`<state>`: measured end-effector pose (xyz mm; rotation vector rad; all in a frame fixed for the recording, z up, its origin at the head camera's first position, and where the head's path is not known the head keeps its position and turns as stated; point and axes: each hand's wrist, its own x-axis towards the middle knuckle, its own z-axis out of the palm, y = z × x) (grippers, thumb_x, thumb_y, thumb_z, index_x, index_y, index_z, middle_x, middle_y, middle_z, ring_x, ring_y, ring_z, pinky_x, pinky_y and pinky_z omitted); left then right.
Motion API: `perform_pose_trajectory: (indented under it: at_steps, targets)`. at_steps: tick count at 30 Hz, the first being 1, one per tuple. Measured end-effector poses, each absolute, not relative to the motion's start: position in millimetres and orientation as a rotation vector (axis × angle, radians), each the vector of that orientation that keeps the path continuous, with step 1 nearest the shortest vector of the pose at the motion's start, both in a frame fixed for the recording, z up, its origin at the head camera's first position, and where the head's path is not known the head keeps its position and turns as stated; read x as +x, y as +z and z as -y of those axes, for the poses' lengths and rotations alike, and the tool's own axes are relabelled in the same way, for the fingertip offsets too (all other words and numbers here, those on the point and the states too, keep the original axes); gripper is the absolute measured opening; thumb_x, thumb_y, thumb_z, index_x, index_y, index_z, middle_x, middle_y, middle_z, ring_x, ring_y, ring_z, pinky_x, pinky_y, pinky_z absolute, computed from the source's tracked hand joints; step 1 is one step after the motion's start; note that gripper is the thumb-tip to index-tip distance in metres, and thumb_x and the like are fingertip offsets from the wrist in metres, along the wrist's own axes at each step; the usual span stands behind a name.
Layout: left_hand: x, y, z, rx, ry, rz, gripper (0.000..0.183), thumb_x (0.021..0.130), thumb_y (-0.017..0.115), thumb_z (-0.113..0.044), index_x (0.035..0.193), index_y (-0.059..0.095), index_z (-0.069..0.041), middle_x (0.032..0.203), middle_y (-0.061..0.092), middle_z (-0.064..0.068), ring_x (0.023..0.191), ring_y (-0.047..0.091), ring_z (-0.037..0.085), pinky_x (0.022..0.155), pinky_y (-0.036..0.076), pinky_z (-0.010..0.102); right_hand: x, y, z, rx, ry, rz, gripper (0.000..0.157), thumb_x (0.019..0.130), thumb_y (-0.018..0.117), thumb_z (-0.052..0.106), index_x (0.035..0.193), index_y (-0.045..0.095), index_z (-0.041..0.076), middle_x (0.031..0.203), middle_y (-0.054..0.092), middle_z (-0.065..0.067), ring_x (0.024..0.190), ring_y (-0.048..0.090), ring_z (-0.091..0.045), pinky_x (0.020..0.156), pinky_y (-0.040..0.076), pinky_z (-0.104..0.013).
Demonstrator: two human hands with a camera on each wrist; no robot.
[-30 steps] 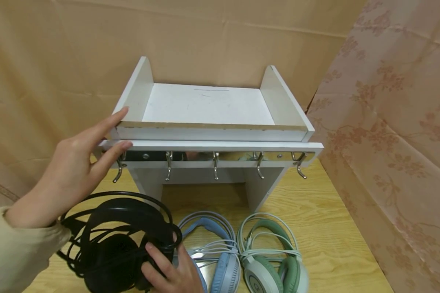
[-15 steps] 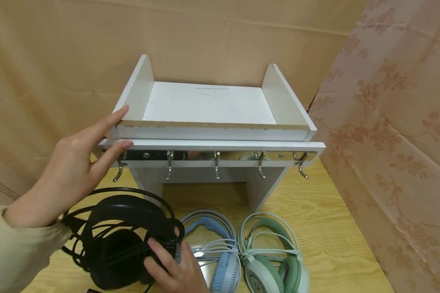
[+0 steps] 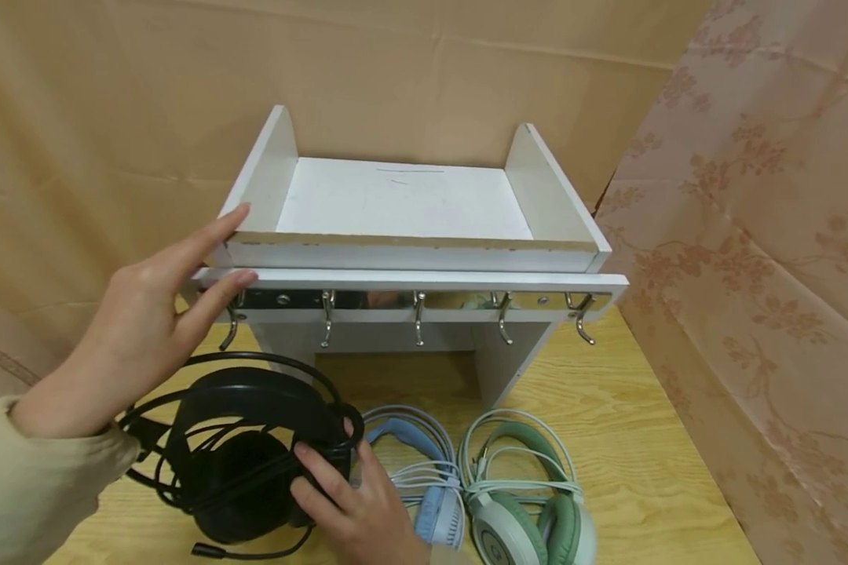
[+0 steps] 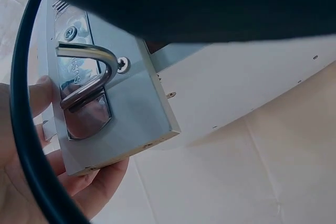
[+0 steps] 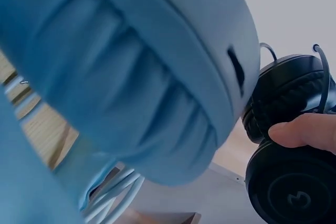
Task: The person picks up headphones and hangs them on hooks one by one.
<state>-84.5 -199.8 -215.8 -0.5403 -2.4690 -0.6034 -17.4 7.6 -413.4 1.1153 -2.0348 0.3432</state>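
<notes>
Woodgrain surface (image 3: 643, 447), black headset (image 3: 247, 486) in front of the rack (image 3: 410, 256), left hand (image 3: 130, 326) gripping its left end, right hand (image 3: 363, 510) pinching 1 earcup (image 5: 294, 187); probably light with a floppy cable (image 3: 247, 356), so I'd grab the stiffer-looking band (image 3: 261, 395)

I see the left headset (image 3: 243, 486) before the rack (image 3: 410, 257). The middle headset (image 3: 434, 510) lies between it and the right headset (image 3: 514, 524).
</notes>
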Motion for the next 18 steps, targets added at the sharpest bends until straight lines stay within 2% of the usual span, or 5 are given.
perform_pose_trajectory:
  at_steps: [5,9,12,18]
  targets:
    - [-84.7,-215.5,199.1,-0.541,-0.603,2.468,0.065,0.086,0.065,-0.014,0.143,0.036,-0.024,0.12,0.061,0.021,0.055,0.041,0.012,0.053,0.031,0.019,-18.7,-411.3,-9.4,1.118,0.307,2.046,0.026,0.101,0.035,0.012,0.114,0.056,0.02,0.134,0.048,-0.005,0.114,0.052,-0.026,0.086,0.048,-0.04]
    - [-84.2,-214.8,198.9,-0.532,-0.603,2.481,0.068,0.085,0.066,-0.012,0.144,0.035,-0.025,0.123,0.059,0.021,0.058,0.046,0.016,0.052,0.031,0.021,-20.2,-409.5,-10.0,1.134,0.317,2.056,0.028,0.101,0.034,0.011,0.115,0.056,0.02,0.136,0.047,-0.005,0.115,0.052,-0.025,0.094,0.044,-0.043]
    - [-84.2,-214.7,198.8,-0.529,-0.601,2.479,0.068,0.085,0.066,-0.012,0.144,0.035,-0.025,0.124,0.059,0.021,0.061,0.048,0.018,0.055,0.032,0.02,-20.7,-407.5,-10.5,1.143,0.336,2.071,0.029,0.1,0.034,0.01,0.117,0.055,0.019,0.137,0.045,-0.005,0.117,0.052,-0.026,0.099,0.041,-0.046]
    - [-84.0,-215.0,200.0,-0.525,-0.61,2.482,0.066,0.086,0.066,-0.014,0.143,0.035,-0.026,0.126,0.058,0.02,0.063,0.05,0.02,0.062,0.033,0.02,-21.7,-405.5,-10.5,1.088,0.329,2.134,0.031,0.101,0.029,0.012,0.113,0.056,0.02,0.138,0.045,-0.005,0.117,0.052,-0.022,0.097,0.043,-0.044]
